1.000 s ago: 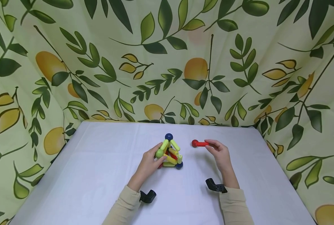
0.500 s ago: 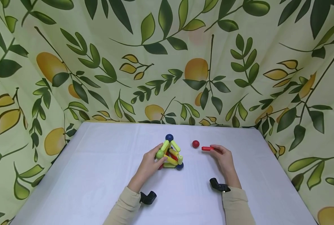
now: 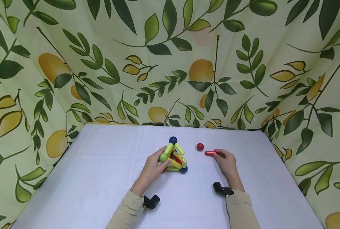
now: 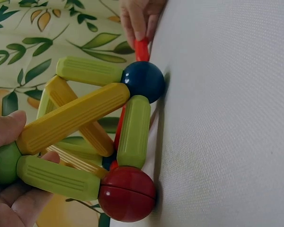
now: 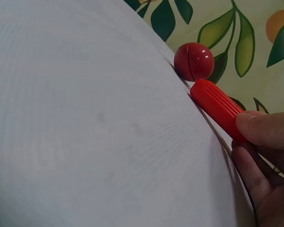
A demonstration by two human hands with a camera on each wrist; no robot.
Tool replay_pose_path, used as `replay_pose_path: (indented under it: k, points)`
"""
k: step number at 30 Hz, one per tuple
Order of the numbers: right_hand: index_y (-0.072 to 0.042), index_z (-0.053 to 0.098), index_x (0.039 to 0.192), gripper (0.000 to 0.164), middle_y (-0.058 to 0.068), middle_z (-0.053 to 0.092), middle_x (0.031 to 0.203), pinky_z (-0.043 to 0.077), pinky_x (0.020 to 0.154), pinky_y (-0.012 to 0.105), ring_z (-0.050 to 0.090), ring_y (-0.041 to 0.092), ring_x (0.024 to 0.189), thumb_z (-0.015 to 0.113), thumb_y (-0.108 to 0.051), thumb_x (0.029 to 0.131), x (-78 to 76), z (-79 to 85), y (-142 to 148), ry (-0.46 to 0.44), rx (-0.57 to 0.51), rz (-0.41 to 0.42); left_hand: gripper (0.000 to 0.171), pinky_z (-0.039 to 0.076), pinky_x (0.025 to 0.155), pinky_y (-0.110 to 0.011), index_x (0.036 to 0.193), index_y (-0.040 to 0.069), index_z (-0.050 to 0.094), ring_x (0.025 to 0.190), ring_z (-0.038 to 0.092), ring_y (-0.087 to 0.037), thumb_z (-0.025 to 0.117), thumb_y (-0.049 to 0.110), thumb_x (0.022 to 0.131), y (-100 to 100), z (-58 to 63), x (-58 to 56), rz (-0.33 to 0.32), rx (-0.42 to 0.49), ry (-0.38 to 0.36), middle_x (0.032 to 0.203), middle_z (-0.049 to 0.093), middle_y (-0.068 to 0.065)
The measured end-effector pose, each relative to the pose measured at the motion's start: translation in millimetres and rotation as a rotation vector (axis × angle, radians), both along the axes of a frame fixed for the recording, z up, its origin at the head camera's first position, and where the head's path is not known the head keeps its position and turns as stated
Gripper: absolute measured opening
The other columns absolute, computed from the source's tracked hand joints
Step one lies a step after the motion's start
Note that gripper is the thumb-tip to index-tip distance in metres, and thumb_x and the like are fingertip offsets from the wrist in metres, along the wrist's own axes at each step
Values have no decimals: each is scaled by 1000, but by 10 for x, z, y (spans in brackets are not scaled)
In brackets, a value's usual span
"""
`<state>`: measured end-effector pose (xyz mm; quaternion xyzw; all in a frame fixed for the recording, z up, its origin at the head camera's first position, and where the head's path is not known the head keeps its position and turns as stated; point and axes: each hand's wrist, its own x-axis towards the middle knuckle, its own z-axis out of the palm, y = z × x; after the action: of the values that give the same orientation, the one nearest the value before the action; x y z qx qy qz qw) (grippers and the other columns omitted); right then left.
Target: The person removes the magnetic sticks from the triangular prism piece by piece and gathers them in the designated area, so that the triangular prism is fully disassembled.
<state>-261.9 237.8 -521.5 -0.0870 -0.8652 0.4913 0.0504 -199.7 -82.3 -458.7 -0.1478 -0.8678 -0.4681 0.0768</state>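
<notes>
My left hand holds a frame of magnetic rods and balls by its light green ball, with thumb and fingers around that ball. Yellow and lime green rods join it to a dark blue ball and a red ball low by the tabletop. Another dark blue ball tops the frame at the back. In my right hand, thumb and fingers pinch one end of a red rod. A loose red ball rests on the table just beyond the rod's free end.
A white cloth covers the table. Behind it and along both sides hangs a leaf-and-fruit patterned curtain. Black wrist cameras sit at both cuffs.
The red ball came off the red rod and stays on the table. My right hand drew the rod back toward me and slightly right. My left hand kept its hold on the frame.
</notes>
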Motion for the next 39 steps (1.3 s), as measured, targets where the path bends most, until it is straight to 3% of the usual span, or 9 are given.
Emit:
replay_pose_path:
  k: [9, 20, 22, 25, 29, 36, 39]
  points:
    - [-5, 64, 120, 28, 19, 61, 124, 41, 101, 50, 52, 33, 120, 59, -14, 94, 10, -17, -12, 44, 98, 24, 59, 47, 97, -39, 139, 4, 44, 122, 54, -30, 68, 19, 88, 0, -2, -1, 3, -11, 1, 134, 55, -18]
    - [-6, 62, 123, 31, 18, 60, 124, 45, 99, 47, 54, 32, 115, 59, -13, 93, 44, 54, -33, 57, 63, -6, 60, 47, 97, -38, 140, 3, 44, 123, 54, -29, 68, 20, 88, -20, -15, -5, 3, -18, 7, 134, 54, -18]
    - [-6, 63, 121, 30, 17, 62, 123, 47, 96, 42, 56, 31, 113, 60, -13, 92, 62, 70, -40, 77, 55, -28, 60, 47, 98, -38, 140, 3, 44, 123, 54, -29, 68, 20, 88, -20, -14, -3, -3, -19, 7, 134, 54, -18]
    - [-5, 64, 119, 30, 17, 62, 122, 50, 89, 22, 58, 29, 112, 62, -12, 91, 94, 115, -68, 115, 27, -38, 60, 47, 98, -39, 140, 2, 43, 123, 54, -30, 68, 20, 88, -18, -11, -2, -9, -22, 7, 134, 54, -18]
    - [-4, 64, 120, 30, 18, 62, 121, 42, 76, 2, 60, 30, 111, 62, -10, 90, 126, 183, -136, 128, -44, -1, 60, 47, 98, -39, 140, 1, 43, 123, 53, -30, 67, 19, 88, -11, -5, 3, -9, -22, 4, 135, 53, -18]
    - [-6, 63, 120, 31, 15, 64, 120, 50, 88, 18, 62, 27, 109, 63, -12, 90, 168, 297, -318, 137, -46, 92, 60, 47, 98, -39, 140, 2, 43, 123, 53, -30, 68, 19, 88, -13, -12, 5, -11, -18, 4, 135, 53, -18]
    - [-5, 63, 119, 30, 14, 65, 118, 51, 88, 19, 62, 27, 107, 65, -12, 89, 172, 361, -435, 175, -37, 128, 60, 47, 98, -39, 140, 3, 43, 123, 53, -30, 67, 21, 88, -20, -10, -4, -10, -20, 3, 135, 53, -18]
